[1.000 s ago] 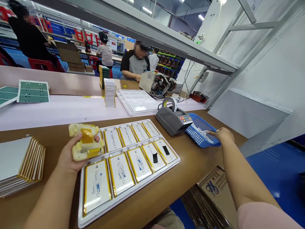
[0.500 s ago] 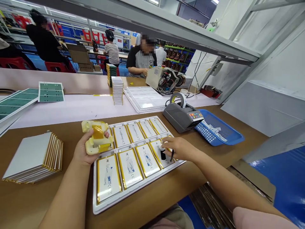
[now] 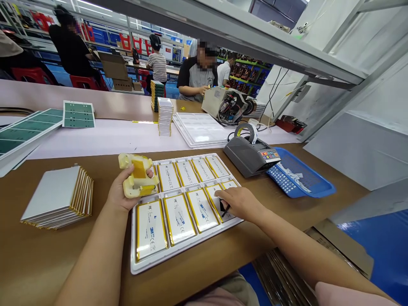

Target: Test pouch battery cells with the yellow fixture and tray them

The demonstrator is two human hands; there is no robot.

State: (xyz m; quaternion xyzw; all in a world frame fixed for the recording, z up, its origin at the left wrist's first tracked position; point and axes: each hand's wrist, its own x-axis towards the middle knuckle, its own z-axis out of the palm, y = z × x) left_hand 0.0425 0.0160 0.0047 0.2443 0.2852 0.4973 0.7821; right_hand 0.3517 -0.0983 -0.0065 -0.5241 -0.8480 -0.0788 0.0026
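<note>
A white tray (image 3: 137, 268) holds two rows of flat white battery packs with yellow edges; one front-row pack (image 3: 180, 219) has a strip of tape with blue print. Over the tray's back left corner, my left hand (image 3: 123, 189) grips a cream block (image 3: 140, 190) with amber tape on it. My right hand (image 3: 237, 202) is over the right part of the front row, fingers bent round a small black piece (image 3: 225, 210) with a thin dark end. The fingertips there partly cover a pack.
Stacked packs (image 3: 54, 197) stand at the left. Behind the tray are a tape dispenser (image 3: 251, 155), a blue basket (image 3: 318, 185), nested white trays (image 3: 204, 131) and a tall stack (image 3: 165, 117). A person (image 3: 196, 80) sits across the bench beside a machine (image 3: 226, 104).
The view has shifted, so most things sit further right in it. My right hand has moved slightly over the front-row pack, its fingers lower. My left hand still holds the cream block.
</note>
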